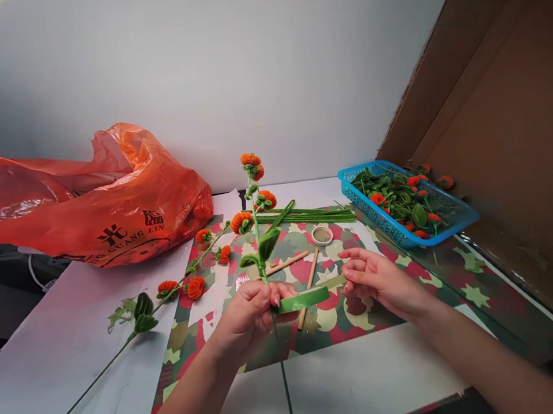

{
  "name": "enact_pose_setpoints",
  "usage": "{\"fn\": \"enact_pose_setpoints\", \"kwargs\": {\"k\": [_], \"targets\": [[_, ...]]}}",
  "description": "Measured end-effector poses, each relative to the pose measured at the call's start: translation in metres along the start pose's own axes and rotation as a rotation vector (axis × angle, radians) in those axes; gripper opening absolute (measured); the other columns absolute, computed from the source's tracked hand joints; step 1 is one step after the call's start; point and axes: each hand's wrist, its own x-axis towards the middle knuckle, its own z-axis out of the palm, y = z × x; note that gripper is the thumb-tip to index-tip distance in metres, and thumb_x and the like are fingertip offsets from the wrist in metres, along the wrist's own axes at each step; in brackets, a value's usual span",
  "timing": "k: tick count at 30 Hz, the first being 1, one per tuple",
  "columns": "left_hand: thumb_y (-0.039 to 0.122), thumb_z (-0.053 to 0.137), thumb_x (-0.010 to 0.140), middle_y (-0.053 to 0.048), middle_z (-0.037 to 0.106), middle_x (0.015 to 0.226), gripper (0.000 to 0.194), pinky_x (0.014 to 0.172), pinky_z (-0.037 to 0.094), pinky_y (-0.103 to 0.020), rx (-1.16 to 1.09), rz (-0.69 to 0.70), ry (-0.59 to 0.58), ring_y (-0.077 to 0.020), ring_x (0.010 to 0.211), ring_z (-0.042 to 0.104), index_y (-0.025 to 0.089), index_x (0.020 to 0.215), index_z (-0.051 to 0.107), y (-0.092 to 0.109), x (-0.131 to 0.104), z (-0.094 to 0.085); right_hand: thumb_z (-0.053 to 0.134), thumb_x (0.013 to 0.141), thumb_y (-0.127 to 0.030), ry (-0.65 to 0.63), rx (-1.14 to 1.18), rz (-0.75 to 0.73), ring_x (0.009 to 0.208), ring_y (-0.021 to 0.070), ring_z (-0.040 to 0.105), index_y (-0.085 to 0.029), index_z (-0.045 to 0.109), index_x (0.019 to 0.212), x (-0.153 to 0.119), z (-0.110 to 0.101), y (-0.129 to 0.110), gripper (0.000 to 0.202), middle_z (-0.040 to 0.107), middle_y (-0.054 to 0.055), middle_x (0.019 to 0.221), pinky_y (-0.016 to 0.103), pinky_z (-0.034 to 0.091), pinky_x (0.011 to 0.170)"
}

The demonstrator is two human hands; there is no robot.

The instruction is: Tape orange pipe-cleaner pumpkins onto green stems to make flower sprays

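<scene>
In the head view, my left hand (249,311) is closed round the stem of an upright artificial flower (258,236) with orange fuzzy blooms and green leaves. Its thin stem runs down below the hand. A length of green floral tape (302,300) reaches from beside my left fingers towards the right. My right hand (379,280) pinches the paler end of this tape between thumb and fingers, with the other fingers loosely bent. Whether the tape is wound on the stem is hidden by my left hand. A second orange flower stem (142,321) lies on the left.
Behind my hands are a bundle of green fuzzy stems (315,214), a small tape ring (321,235) and two wooden sticks (310,277). A blue basket (414,241) of flower parts stands right, beside a cardboard wall (510,138). An orange plastic bag (155,202) sits left.
</scene>
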Motion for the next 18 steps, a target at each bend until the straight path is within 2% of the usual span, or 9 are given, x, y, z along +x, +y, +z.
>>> {"fn": "enact_pose_setpoints", "kwargs": {"k": [3, 7, 10, 13, 15, 18], "targets": [[0.029, 0.072, 0.067, -0.003, 0.062, 0.065, 0.018, 0.056, 0.052, -0.018, -0.065, 0.046, 0.001, -0.0119, 0.071, 0.058, 0.016, 0.057, 0.066, 0.0, -0.001, 0.002, 0.067, 0.074, -0.025, -0.084, 0.063, 0.068, 0.062, 0.0078, 0.058, -0.021, 0.056, 0.099, -0.001, -0.005, 0.002, 0.028, 0.053, -0.003, 0.076, 0.022, 0.049, 0.062], [0.028, 0.074, 0.065, -0.003, 0.063, 0.07, 0.018, 0.066, 0.056, -0.025, -0.05, 0.01, 0.04, -0.0119, 0.073, 0.06, 0.014, 0.056, 0.065, -0.001, 0.003, 0.002, 0.059, 0.078, -0.019, -0.279, 0.137, 0.145, 0.055, 0.0066, 0.05, -0.018, 0.062, 0.096, -0.011, -0.014, -0.006, 0.018, 0.052, -0.002, 0.07, 0.027, 0.049, 0.064], [0.025, 0.073, 0.067, -0.002, 0.063, 0.072, 0.018, 0.071, 0.056, -0.028, -0.04, -0.021, 0.043, -0.0106, 0.069, 0.06, 0.012, 0.057, 0.065, -0.005, 0.008, 0.002, 0.053, 0.075, -0.011, -0.414, 0.204, 0.104, 0.05, 0.0062, 0.047, -0.014, 0.067, 0.082, -0.02, -0.019, -0.015, 0.016, 0.053, 0.0, 0.069, 0.032, 0.049, 0.066], [0.025, 0.072, 0.068, -0.002, 0.062, 0.07, 0.018, 0.071, 0.056, -0.026, -0.068, -0.036, 0.051, -0.0098, 0.066, 0.06, 0.012, 0.058, 0.064, -0.01, 0.01, 0.001, 0.052, 0.071, -0.015, -0.528, 0.225, 0.032, 0.053, 0.0107, 0.054, -0.009, 0.071, 0.076, -0.021, -0.022, -0.019, 0.021, 0.056, 0.004, 0.07, 0.035, 0.049, 0.069], [0.027, 0.072, 0.067, -0.001, 0.061, 0.069, 0.02, 0.071, 0.056, -0.025, -0.095, -0.038, 0.067, -0.0094, 0.065, 0.06, 0.012, 0.059, 0.063, -0.012, 0.01, 0.001, 0.057, 0.07, -0.019, -0.54, 0.249, 0.003, 0.06, 0.0144, 0.059, -0.011, 0.072, 0.081, -0.018, -0.023, -0.015, 0.02, 0.06, 0.005, 0.072, 0.034, 0.049, 0.071], [0.027, 0.074, 0.066, 0.0, 0.06, 0.068, 0.02, 0.07, 0.056, -0.026, -0.128, -0.03, 0.077, -0.0098, 0.065, 0.06, 0.013, 0.058, 0.061, -0.013, 0.009, 0.002, 0.068, 0.069, -0.018, -0.418, 0.212, -0.093, 0.068, 0.0148, 0.063, -0.02, 0.071, 0.086, -0.009, -0.023, -0.004, 0.018, 0.065, 0.002, 0.071, 0.031, 0.05, 0.071]]}}
